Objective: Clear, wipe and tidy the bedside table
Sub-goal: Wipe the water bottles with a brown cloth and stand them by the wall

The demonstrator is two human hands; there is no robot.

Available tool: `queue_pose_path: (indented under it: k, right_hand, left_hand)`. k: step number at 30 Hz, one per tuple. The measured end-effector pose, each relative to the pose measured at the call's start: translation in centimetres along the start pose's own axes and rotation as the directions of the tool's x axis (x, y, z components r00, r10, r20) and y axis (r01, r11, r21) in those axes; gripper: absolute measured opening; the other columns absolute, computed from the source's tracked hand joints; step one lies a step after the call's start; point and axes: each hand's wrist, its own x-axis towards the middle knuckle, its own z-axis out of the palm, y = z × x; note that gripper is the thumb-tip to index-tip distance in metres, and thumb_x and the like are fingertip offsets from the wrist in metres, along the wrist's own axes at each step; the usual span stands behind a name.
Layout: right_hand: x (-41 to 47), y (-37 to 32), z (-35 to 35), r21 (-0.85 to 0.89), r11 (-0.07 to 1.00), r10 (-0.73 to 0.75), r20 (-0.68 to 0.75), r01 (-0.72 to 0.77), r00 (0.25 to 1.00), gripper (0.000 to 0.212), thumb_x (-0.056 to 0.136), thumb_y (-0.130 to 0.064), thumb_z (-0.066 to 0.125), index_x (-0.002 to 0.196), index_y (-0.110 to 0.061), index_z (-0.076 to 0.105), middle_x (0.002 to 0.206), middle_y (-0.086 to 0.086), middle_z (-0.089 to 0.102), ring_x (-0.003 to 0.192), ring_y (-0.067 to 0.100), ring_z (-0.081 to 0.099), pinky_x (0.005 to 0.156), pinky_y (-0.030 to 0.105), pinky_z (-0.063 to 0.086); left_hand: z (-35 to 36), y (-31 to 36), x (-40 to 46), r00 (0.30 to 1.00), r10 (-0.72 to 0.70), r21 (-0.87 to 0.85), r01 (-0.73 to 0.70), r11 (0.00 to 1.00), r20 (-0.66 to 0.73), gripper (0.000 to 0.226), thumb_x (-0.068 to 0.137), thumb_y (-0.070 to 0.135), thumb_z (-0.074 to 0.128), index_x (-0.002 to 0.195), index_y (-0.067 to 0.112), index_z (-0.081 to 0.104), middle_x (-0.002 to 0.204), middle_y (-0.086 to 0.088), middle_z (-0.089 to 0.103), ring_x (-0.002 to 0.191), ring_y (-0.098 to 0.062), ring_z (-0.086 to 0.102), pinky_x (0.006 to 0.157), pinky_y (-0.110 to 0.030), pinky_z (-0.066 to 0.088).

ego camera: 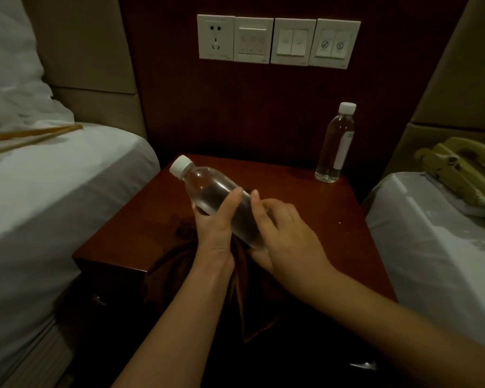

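A clear water bottle with a white cap is tilted in the air above the dark red bedside table, cap pointing up and left. My left hand is wrapped around its middle. My right hand cups its lower end, fingers on the bottle's side. A dark brown cloth hangs beneath my hands and drapes over the table's front edge; which hand holds it is hidden. A second clear bottle with a white cap stands upright at the table's back right corner.
A white-sheeted bed lies to the left with a wooden hanger on it. To the right, another white bed carries a beige telephone. A socket and switch panel is on the wall behind.
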Motion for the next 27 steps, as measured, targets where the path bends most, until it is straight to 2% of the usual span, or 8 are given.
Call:
queue_pose_path:
  k: [2, 4, 7, 10, 14, 20, 24, 27]
  right_hand:
    - [0.6, 0.5, -1.8, 0.314, 0.938, 0.091, 0.176, -0.144, 0.980, 0.078, 0.084, -0.038, 0.063, 0.148, -0.027, 0.020, 0.132, -0.004, 0.034, 0.120, 0.010, 0.037, 0.093, 0.025, 0.045]
    - [1.0, 1.6, -3.0, 0.605, 0.730, 0.153, 0.311, -0.320, 0.938, 0.055, 0.089, -0.032, 0.059, 0.139, -0.037, 0.036, 0.127, -0.009, 0.038, 0.117, 0.007, 0.041, 0.092, 0.026, 0.047]
    - [1.6, 3.3, -3.7, 0.673, 0.616, 0.122, 0.432, -0.410, 0.893, 0.050, 0.085, -0.019, 0.066, 0.127, -0.036, 0.045, 0.118, -0.005, 0.049, 0.109, 0.007, 0.052, 0.081, 0.023, 0.051]
    - [1.8, 4.1, -4.0, 0.657, 0.583, 0.132, 0.504, -0.478, 0.854, 0.061, 0.078, -0.012, 0.072, 0.129, -0.031, 0.045, 0.119, -0.007, 0.053, 0.113, 0.007, 0.052, 0.087, 0.028, 0.051]
    - [1.6, 3.3, -3.2, 0.655, 0.597, 0.115, 0.502, -0.464, 0.857, 0.084, 0.069, -0.012, 0.080, 0.137, -0.025, 0.033, 0.131, -0.005, 0.050, 0.123, 0.010, 0.048, 0.096, 0.033, 0.049]
    - [0.8, 3.0, -1.2, 0.737, 0.476, 0.281, 0.389, -0.479, 0.877, 0.078, 0.060, -0.016, 0.086, 0.125, -0.022, 0.044, 0.118, -0.004, 0.061, 0.110, 0.012, 0.061, 0.091, 0.040, 0.054]
    - [1.3, 2.5, -0.9, 0.823, 0.376, 0.422, 0.258, -0.426, 0.869, 0.071, 0.062, -0.018, 0.086, 0.121, -0.023, 0.047, 0.113, -0.005, 0.064, 0.101, 0.007, 0.066, 0.084, 0.030, 0.057]
    - [2.1, 2.6, -1.2, 0.834, 0.413, 0.470, 0.148, -0.366, 0.870, 0.075, 0.066, -0.021, 0.084, 0.128, -0.021, 0.042, 0.113, -0.006, 0.063, 0.102, 0.005, 0.064, 0.085, 0.029, 0.056]
  left_hand:
    - [-0.2, 0.1, 0.3, 1.000, -0.007, -0.009, 0.007, 1.000, 0.020, 0.096, 0.048, 0.043, 0.083, 0.134, 0.024, 0.044, 0.125, -0.013, 0.059, 0.112, -0.032, 0.060, 0.093, -0.060, 0.047]
    - [-0.1, 0.0, 0.4, 0.996, 0.006, 0.008, -0.006, 1.000, 0.088, 0.096, 0.049, 0.043, 0.085, 0.134, 0.024, 0.044, 0.126, -0.016, 0.058, 0.113, -0.035, 0.060, 0.092, -0.063, 0.045]
    - [0.3, 0.0, 0.0, 0.981, 0.072, 0.139, -0.098, 0.986, 0.181, 0.113, 0.048, 0.040, 0.084, 0.145, 0.025, 0.027, 0.135, -0.013, 0.051, 0.117, -0.028, 0.057, 0.096, -0.056, 0.047]
    - [0.4, -0.2, -0.3, 0.965, 0.109, 0.187, -0.157, 0.970, 0.240, 0.127, 0.047, 0.039, 0.082, 0.150, 0.036, 0.006, 0.143, -0.002, 0.042, 0.120, -0.013, 0.052, 0.093, -0.036, 0.050]
    - [1.0, 0.1, -0.7, 0.938, 0.145, 0.189, -0.212, 0.959, 0.315, 0.147, 0.034, 0.054, 0.088, 0.148, 0.043, -0.006, 0.145, 0.007, 0.035, 0.111, 0.005, 0.051, 0.070, -0.010, 0.052]
    - [1.7, -0.1, -0.8, 0.929, 0.117, 0.245, -0.211, 0.946, 0.350, 0.143, 0.033, 0.065, 0.083, 0.150, 0.039, 0.003, 0.143, 0.007, 0.037, 0.115, -0.002, 0.051, 0.079, -0.015, 0.054]
    - [1.6, -0.1, -0.5, 0.945, 0.003, 0.245, -0.087, 0.966, 0.326, 0.127, 0.042, 0.060, 0.078, 0.149, 0.036, 0.015, 0.145, 0.003, 0.040, 0.123, -0.013, 0.050, 0.075, -0.015, 0.054]
    - [1.5, 0.2, -0.4, 0.952, -0.094, 0.195, 0.038, 0.980, 0.291, 0.115, 0.047, 0.053, 0.076, 0.148, 0.034, 0.024, 0.137, 0.006, 0.045, 0.107, -0.009, 0.056, 0.068, -0.015, 0.055]
